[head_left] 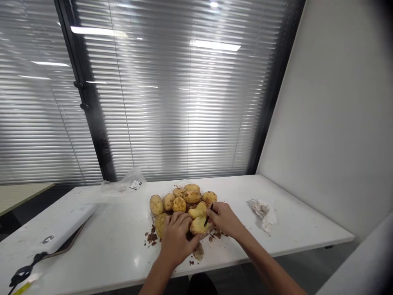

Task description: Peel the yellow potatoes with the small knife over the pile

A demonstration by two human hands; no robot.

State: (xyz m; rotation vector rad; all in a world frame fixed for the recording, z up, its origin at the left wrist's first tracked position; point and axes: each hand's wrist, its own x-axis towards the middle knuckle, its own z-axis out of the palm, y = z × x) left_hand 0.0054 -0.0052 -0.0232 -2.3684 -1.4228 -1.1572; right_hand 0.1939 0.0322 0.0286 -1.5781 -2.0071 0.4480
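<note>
Several yellow potatoes (192, 197) lie in a pile at the middle of the white table, with brown peel scraps (152, 237) around them. My left hand (178, 239) is at the near side of the pile, its fingers bent over the potatoes and its thumb against the near edge of a pale yellow potato (199, 225). In my right hand (221, 217) is a thin black tool (208, 215), pinched between the fingers and slanting down onto that same potato. The tool's working end is too small to make out.
Crumpled tissue (264, 213) lies on the right of the table (123, 254). A clear plastic bag (123, 183) with a label is at the back left. A white case (66, 229) and black scissors-like handles (23, 273) are at the left.
</note>
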